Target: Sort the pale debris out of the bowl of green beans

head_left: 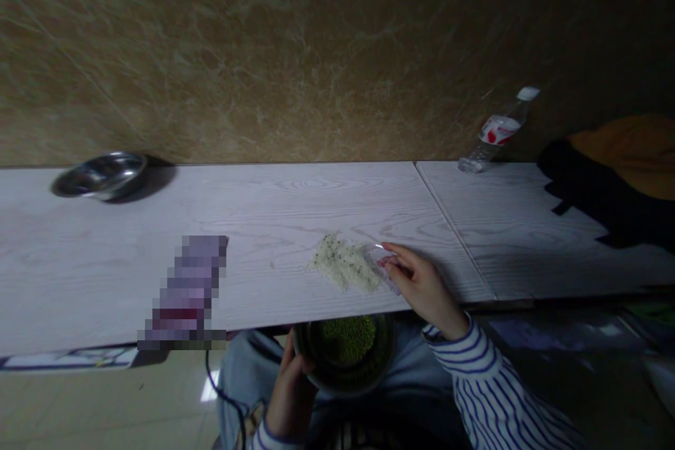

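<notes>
My left hand (296,383) is wrapped round the rim of a dark bowl (387,358) held over my lap, just below the table's front edge. Small green beans (351,339), like mung beans, lie inside it. My right hand (414,278) pinches a clear piece of plastic with pink marks (389,266); its exact kind I cannot make out. The plastic's left side is at the right end of a spread pile of white rice-like grains (345,267) on the table. Dark specks are scattered among the grains, mostly along the upper part.
The white wood-grain table (264,211) runs along a brown marbled wall. A shiny metal bowl (105,179) is at the far left, with a pixelated flat object (187,292) nearer. Toward the right stand a plastic bottle (496,133) and a black and orange item (616,176).
</notes>
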`<act>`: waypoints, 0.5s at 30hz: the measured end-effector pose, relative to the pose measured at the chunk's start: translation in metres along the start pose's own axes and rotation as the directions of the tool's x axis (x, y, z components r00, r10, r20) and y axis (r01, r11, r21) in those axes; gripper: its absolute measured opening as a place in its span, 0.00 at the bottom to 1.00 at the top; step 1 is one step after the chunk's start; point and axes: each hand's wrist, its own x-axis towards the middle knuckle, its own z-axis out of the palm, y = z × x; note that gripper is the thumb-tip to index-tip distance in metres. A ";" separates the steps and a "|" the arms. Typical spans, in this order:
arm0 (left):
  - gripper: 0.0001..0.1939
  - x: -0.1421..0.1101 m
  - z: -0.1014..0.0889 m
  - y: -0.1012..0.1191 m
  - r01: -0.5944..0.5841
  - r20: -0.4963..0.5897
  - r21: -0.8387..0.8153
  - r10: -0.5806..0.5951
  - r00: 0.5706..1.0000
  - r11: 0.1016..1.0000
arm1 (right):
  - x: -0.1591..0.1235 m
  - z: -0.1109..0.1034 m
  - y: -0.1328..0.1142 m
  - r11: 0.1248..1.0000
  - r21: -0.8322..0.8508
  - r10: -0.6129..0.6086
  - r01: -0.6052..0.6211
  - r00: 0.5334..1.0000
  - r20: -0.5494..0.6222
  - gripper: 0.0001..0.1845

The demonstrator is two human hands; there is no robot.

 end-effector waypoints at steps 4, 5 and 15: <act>0.29 0.000 0.000 0.001 -0.001 -0.002 0.013 0.001 1.000 1.000 | 0.002 -0.006 0.002 1.000 -0.018 0.011 -0.012 0.999 -0.035 0.21; 0.30 0.000 0.000 0.001 0.001 -0.003 0.016 -0.001 1.000 1.000 | 0.004 -0.008 0.004 1.000 -0.024 0.011 -0.012 0.998 -0.058 0.21; 0.29 -0.003 0.002 0.006 0.013 -0.010 -0.009 -0.013 1.000 1.000 | 0.026 0.009 0.001 0.994 -0.109 -0.026 0.024 1.000 -0.012 0.21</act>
